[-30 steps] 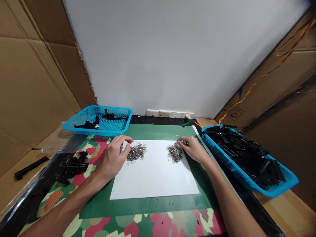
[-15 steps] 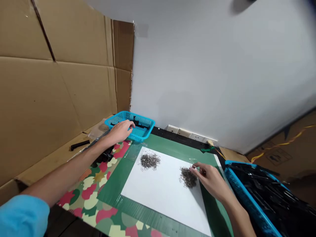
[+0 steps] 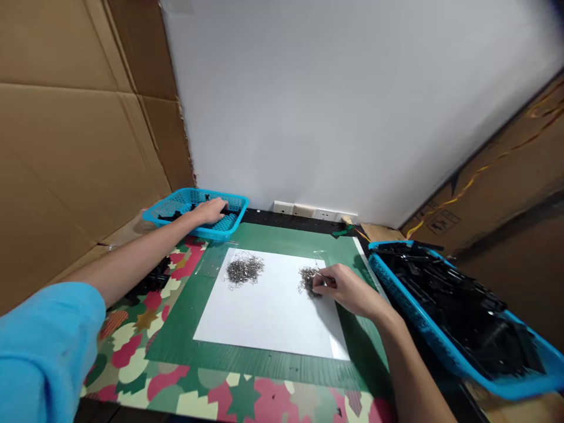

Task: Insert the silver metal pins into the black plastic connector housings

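Note:
My left hand (image 3: 210, 210) reaches into the blue basket (image 3: 173, 207) at the back left, fingers curled down over the black parts inside; what it holds is hidden. My right hand (image 3: 348, 289) rests on the white sheet (image 3: 268, 311), its fingers pinched at the right pile of small metal springs (image 3: 307, 278). A second pile of springs (image 3: 244, 271) lies on the sheet's left side, untouched.
A large blue basket (image 3: 445, 352) full of black plastic parts sits at the right edge. Loose black parts (image 3: 152, 281) lie on the patterned mat to the left. Cardboard walls stand left and right, with a power strip (image 3: 308, 210) along the white back wall.
My left hand left the left spring pile and moved back into the left basket. My right hand stayed at the right pile, fingers now pinched into it.

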The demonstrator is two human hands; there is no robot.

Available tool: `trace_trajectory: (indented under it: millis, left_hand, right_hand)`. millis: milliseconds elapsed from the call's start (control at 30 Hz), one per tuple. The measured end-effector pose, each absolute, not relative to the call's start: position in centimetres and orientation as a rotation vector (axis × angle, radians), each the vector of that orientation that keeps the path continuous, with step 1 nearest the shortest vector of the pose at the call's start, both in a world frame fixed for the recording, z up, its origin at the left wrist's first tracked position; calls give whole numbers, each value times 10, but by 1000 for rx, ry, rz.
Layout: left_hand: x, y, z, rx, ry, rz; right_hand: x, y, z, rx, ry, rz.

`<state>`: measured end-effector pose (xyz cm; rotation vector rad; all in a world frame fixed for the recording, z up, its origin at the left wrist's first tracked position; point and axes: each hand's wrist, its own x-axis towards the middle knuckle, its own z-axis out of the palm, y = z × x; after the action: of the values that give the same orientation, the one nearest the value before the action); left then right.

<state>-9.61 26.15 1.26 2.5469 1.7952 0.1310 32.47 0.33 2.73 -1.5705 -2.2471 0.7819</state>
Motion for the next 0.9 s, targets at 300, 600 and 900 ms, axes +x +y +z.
trace_trajectory:
  millis: [300, 600, 900]
  left_hand:
    - [-107, 273, 17, 2620, 1720, 44]
    - [-115, 253, 41, 2704, 1633, 332]
    - [-72, 151, 82, 2602, 1377, 1368]
  right_hand:
    - [329, 3, 24, -1577, -2201, 657]
    - [310, 1, 23, -1589, -2206, 538]
    - [290, 0, 10, -1644, -2337, 448]
